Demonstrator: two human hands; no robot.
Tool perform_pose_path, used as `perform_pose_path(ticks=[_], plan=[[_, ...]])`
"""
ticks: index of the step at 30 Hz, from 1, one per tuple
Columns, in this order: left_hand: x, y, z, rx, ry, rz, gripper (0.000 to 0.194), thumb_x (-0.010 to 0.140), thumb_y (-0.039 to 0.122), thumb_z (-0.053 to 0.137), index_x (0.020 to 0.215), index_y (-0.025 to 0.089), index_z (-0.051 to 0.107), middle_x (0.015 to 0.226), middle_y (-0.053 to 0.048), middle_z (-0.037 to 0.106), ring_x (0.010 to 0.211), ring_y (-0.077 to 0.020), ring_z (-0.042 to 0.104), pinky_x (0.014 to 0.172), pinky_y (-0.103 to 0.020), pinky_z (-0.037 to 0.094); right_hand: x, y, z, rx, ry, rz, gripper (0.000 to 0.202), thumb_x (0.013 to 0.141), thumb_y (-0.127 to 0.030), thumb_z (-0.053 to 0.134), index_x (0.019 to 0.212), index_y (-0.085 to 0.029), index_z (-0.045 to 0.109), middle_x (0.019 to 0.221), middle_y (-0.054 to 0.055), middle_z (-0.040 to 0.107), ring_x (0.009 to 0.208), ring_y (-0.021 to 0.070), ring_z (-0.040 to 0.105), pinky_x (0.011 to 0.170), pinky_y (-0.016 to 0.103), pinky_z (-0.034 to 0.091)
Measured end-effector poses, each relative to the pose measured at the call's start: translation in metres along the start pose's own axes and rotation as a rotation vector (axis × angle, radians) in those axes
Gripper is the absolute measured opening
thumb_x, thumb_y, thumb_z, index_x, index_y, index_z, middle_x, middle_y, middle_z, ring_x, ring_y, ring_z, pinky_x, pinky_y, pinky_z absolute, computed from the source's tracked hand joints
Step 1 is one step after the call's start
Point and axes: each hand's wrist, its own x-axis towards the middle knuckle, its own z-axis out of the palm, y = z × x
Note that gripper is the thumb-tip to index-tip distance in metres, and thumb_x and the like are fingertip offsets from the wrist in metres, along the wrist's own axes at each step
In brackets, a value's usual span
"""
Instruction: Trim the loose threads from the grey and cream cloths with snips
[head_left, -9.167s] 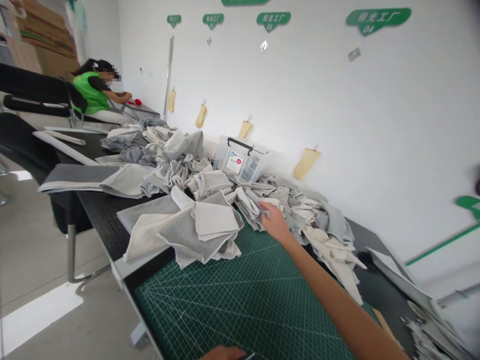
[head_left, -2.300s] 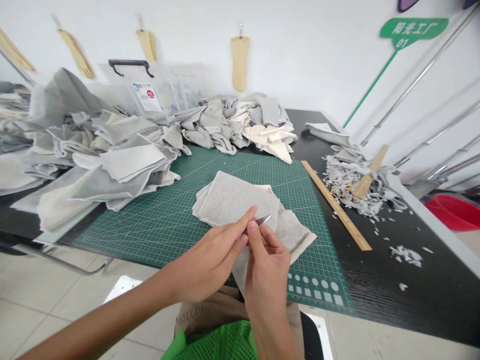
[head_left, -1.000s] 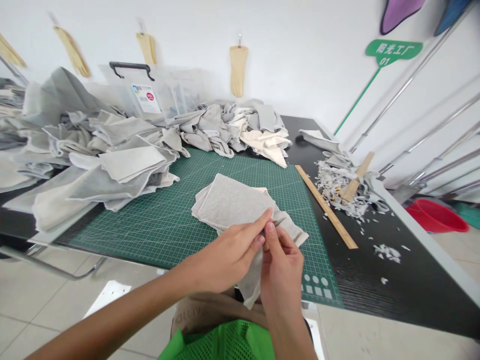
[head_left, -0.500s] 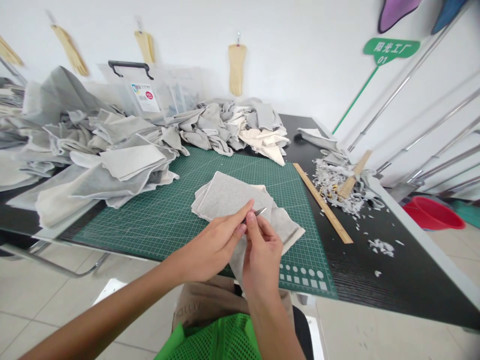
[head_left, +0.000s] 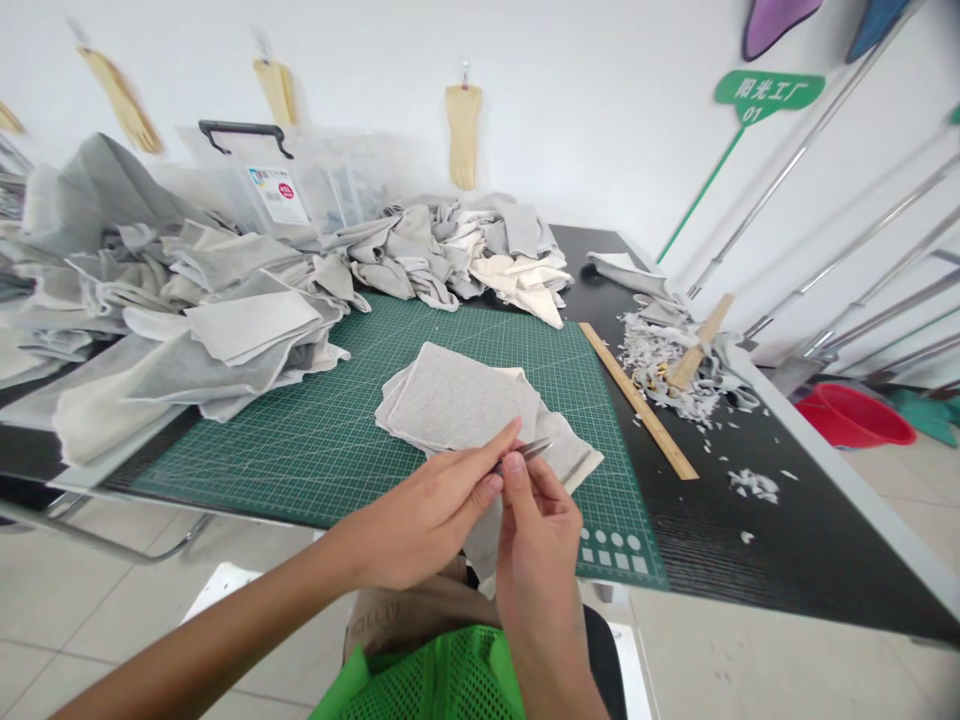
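Observation:
Both hands meet just above the near edge of the green cutting mat. My left hand [head_left: 427,500], fingers fairly straight, pinches a small pointed metal tool [head_left: 532,449] between thumb and fingertips. From the other side, the thumb and curled fingers of my right hand [head_left: 536,530] close on the same tool. Its slim silver tip points to the right; the rest is hidden in my fingers, and I cannot tell its exact kind. Beyond the hands, a stack of grey cloth pieces [head_left: 465,395] lies on the mat, one piece hanging toward my lap.
A green cutting mat [head_left: 315,450] covers part of the black table [head_left: 787,560]. Heaps of grey cloth [head_left: 232,260] fill the left and back, before a clear plastic box [head_left: 322,180]. At right lie a wooden ruler [head_left: 637,400] and white scraps [head_left: 660,360].
My hands and the pointed tool have shifted a little right and down, away from the middle of the cloth stack. The stack stays on the mat; the view has shifted slightly.

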Motion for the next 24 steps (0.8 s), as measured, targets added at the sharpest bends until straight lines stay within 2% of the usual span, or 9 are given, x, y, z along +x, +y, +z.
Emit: perform_pose_path(ticks=[8, 12, 17, 24], plan=[[-0.004, -0.001, -0.002, 0.0, 0.048, 0.007, 0.05, 0.101, 0.034, 0.029, 0.149, 0.03, 0.016, 0.15, -0.002, 0.034, 0.134, -0.0202, 0.037, 0.11, -0.041, 0.031, -0.001, 0.003, 0.007, -0.006, 0.003, -0.007, 0.019, 0.073, -0.028, 0.074, 0.089, -0.018, 0.072, 0.092, 0.004, 0.073, 0.087, 0.017, 0.063, 0.079, 0.029, 0.05], [-0.005, 0.0, 0.0, -0.01, 0.049, 0.004, 0.049, 0.101, 0.033, 0.029, 0.148, 0.031, 0.017, 0.149, -0.002, 0.036, 0.133, -0.02, 0.039, 0.109, -0.041, 0.033, -0.002, 0.002, 0.006, -0.031, 0.015, -0.019, 0.018, 0.072, -0.029, 0.074, 0.086, -0.018, 0.072, 0.088, 0.004, 0.073, 0.083, 0.0175, 0.064, 0.075, 0.029, 0.05], [-0.003, -0.005, 0.001, -0.009, 0.041, -0.003, 0.05, 0.1, 0.034, 0.03, 0.149, 0.031, 0.016, 0.151, -0.001, 0.032, 0.134, -0.0201, 0.036, 0.11, -0.041, 0.031, -0.002, 0.004, 0.006, 0.005, 0.016, -0.012, 0.019, 0.072, -0.028, 0.074, 0.088, -0.019, 0.072, 0.091, 0.004, 0.073, 0.088, 0.0169, 0.064, 0.079, 0.029, 0.05], [-0.001, -0.003, -0.004, 0.001, 0.068, -0.014, 0.049, 0.1, 0.035, 0.029, 0.148, 0.031, 0.018, 0.152, -0.001, 0.031, 0.135, -0.0203, 0.035, 0.111, -0.041, 0.03, 0.004, 0.004, 0.011, 0.011, 0.02, 0.005, 0.019, 0.071, -0.03, 0.075, 0.086, -0.018, 0.072, 0.088, 0.004, 0.073, 0.084, 0.0166, 0.064, 0.077, 0.029, 0.05]])
